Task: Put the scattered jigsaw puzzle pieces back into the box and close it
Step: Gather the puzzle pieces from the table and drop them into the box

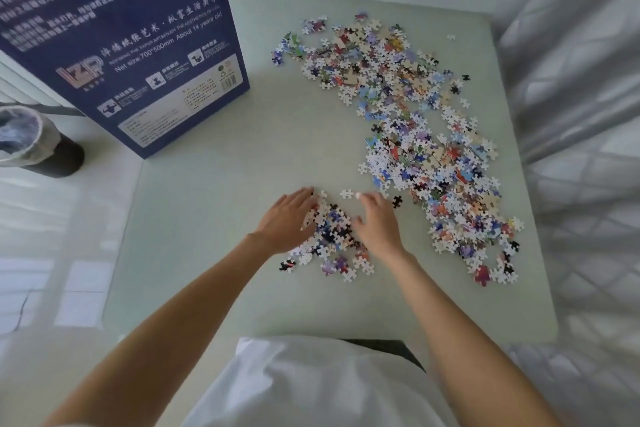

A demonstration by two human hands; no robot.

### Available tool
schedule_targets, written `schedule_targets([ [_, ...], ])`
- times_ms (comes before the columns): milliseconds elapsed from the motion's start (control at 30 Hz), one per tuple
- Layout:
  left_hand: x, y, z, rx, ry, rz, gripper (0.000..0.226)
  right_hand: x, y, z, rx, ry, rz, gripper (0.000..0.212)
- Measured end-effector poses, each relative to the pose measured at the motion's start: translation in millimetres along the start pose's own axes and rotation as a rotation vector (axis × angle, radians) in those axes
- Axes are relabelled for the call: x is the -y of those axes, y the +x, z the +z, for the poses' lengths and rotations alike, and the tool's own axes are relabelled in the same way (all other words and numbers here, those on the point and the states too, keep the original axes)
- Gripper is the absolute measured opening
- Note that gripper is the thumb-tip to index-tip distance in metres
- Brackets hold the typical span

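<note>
A small heap of jigsaw pieces (330,230) lies near the front middle of the pale green table (214,204). My left hand (289,218) rests flat against the heap's left side, fingers straight. My right hand (377,224) lies on its right side, fingers loosely bent over the pieces. A much larger spread of pieces (415,135) runs from the far middle down the right side of the table. The dark blue puzzle box (138,45) stands upright at the far left, its printed back facing me; its opening is hidden.
A bin with a plastic liner (31,139) stands on the floor left of the table. A bed with a pale patterned cover (588,149) borders the table's right edge. A single black piece (397,201) lies just right of my right hand.
</note>
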State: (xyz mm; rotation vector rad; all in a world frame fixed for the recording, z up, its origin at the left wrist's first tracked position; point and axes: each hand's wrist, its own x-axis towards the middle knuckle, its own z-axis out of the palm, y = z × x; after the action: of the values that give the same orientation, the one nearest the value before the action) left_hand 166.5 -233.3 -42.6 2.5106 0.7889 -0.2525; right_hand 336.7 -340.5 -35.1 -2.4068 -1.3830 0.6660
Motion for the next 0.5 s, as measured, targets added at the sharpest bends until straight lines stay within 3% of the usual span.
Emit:
schedule_targets([
  [133, -8, -25, 1, -0.021, -0.007, 0.037, 0.073, 3, 25, -2, 0.040, -0.127, -0.030, 0.048],
  [267, -7, -39, 1, -0.006, 0.028, -0.031, 0.108, 19, 5, 2, 0.258, -0.057, -0.206, 0.044],
  [333, -4, -47, 3, 0.012, 0.031, -0.121, 0.121, 16, -12, -3, 0.273, -0.081, -0.239, 0.052],
  [400, -2, -56, 4, 0.047, -0.024, -0.194, 0.123, 4, -31, -9, 0.206, -0.093, -0.146, 0.064],
  [500, -2, -67, 6, 0.070, -0.137, -0.228, 0.103, -13, -60, -15, 0.214, -0.080, 0.139, 0.078],
])
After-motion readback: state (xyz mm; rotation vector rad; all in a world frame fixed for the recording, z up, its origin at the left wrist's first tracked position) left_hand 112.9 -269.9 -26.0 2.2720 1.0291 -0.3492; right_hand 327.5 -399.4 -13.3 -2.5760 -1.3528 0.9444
